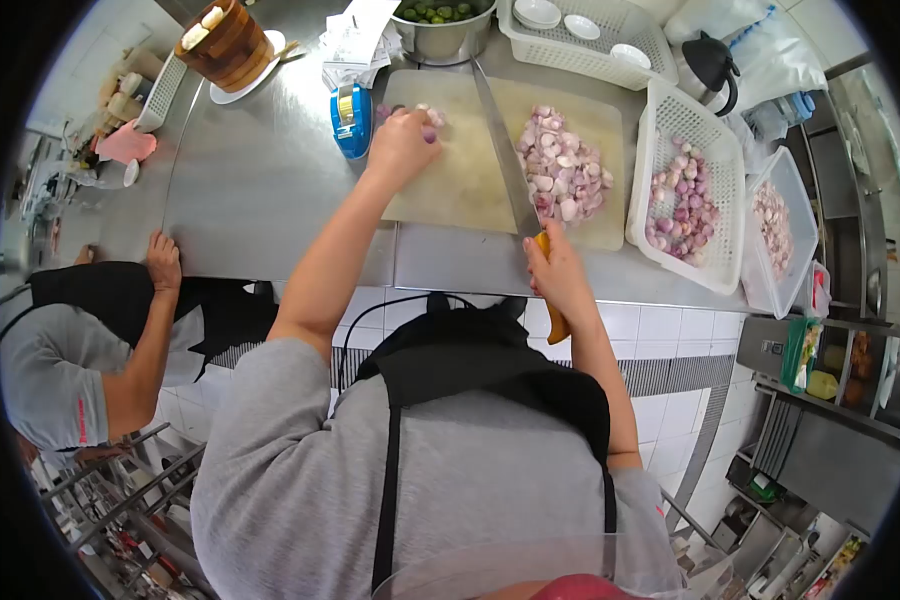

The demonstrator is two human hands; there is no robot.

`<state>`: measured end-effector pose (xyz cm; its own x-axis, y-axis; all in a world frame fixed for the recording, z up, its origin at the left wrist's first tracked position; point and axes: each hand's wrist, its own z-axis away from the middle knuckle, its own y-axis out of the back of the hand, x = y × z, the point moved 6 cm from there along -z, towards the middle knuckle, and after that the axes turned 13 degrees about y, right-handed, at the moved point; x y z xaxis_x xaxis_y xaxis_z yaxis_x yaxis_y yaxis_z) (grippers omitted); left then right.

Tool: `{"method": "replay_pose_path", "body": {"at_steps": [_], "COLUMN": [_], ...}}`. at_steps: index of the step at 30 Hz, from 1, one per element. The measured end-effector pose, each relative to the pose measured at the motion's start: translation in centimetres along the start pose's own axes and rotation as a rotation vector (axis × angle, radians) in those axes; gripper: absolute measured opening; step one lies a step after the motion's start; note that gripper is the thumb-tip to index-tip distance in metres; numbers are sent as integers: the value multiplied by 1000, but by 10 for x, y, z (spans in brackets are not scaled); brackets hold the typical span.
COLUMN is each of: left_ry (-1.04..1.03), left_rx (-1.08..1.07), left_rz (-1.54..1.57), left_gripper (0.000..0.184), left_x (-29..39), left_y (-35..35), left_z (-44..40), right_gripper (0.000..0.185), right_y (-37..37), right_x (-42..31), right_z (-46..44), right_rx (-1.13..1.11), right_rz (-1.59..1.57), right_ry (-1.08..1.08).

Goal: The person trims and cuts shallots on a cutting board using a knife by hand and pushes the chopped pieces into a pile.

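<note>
1. Sample: a small purple shallot (430, 134) shows at the thumb of the left grip (402, 146); a few pale pieces lie just beyond, at the cutting board's (455, 195) 10 o'clock.
2. Left grip: fingers curled, partly closed. We cannot tell whether the shallot is pinched or only touched.
3. Right grip: wrapped about the yellow handle (558, 328) of the knife (507, 150), near the board's 5 o'clock edge. The long blade slants across the board toward 11 o'clock.
4. Step in hand, our judgement: picking out shallots for trimming, blade down between cuts. The next move would call for a secure pinch, fingertips clear of the edge, and a lifted blade.
5. At 3 o'clock on the board we note a loose shallot heap (562, 165): smooth, rounded, glossy, pinkish white with purple patches.
6. Board: flat, pale, dull-surfaced, rounded corners, on a brushed-metal bench (260, 200).
7. Outward from the board: blue tape dispenser (351, 122) just beside it, between 9 and 10; metal pot (440, 45) of green fruit at 11; perforated plastic basket (685, 115) of purple shallots between 3 and 4; beyond it, a translucent tub (805, 185) of paler ones.
</note>
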<state>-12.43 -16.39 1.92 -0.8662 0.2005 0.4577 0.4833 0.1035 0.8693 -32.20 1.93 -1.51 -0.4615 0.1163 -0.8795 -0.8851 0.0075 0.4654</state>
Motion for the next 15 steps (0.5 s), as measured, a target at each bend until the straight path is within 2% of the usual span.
{"method": "replay_pose_path", "body": {"at_steps": [1,2,4,8,10,13,15], "left_ry": [-11,-15,80,188,246,249,178], "left_rx": [-18,-32,-254,-426,-312,-282,-228], "left_rz": [110,112,655,743,818,905,844], "left_gripper": [29,29,29,26,23,18,17], "left_x": [0,3,13,9,3,7,10], "left_y": [3,4,-2,-47,-51,-54,-51], "left_z": [3,10,39,79,83,84,82], "right_gripper": [39,39,37,31,25,23,23], "right_y": [-2,-6,-17,-22,-25,-22,-18], "right_x": [-4,-3,-14,-35,-39,-58,-64], "right_z": [0,0,1,-2,-8,-16,-20], "right_rx": [32,36,-3,-32,-139,-176,-177], "right_rz": [25,23,88,301,373,375,408], "right_ry": [103,90,81,131,82,50,70]}}
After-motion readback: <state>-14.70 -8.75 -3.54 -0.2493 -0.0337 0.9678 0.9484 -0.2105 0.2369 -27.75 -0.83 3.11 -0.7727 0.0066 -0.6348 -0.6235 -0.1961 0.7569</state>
